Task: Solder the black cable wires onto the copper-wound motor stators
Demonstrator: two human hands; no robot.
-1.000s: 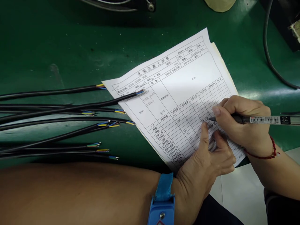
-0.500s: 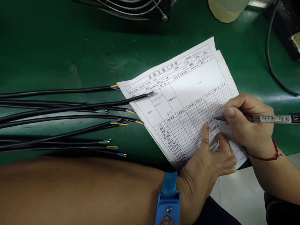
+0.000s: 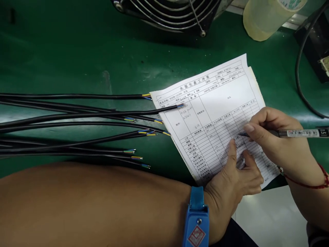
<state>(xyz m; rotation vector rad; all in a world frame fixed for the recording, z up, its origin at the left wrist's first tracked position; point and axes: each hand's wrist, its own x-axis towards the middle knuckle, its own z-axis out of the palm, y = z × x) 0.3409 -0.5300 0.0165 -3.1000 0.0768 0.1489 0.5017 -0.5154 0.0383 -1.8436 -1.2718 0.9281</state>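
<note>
A printed form [image 3: 226,92] with a table of rows and handwritten entries lies tilted on the green bench. My right hand [image 3: 277,137] grips a pen [image 3: 299,133], its tip touching or just above the form among the handwriting in the middle columns. Just below the tip, my left hand [image 3: 235,173] rests on the sheet, index finger stretched out and the other fingers partly bent, holding nothing. Around my left wrist is a blue wrist strap [image 3: 197,216]. Several black cables [image 3: 102,116] with bared coloured wire ends reach in from the left; one end overlaps the form.
A fan with a wire guard [image 3: 174,13] stands at the back of the green bench [image 3: 64,48]. Behind the form to the right is a roll of tape [image 3: 264,20]. A black cord [image 3: 298,68] curves down beside a dark box [image 3: 315,51] at the far right.
The whole view has shifted, so the bench items appear further right and mostly slightly lower. My right hand has moved slightly over the form with the pen; my left hand stays on the sheet.
</note>
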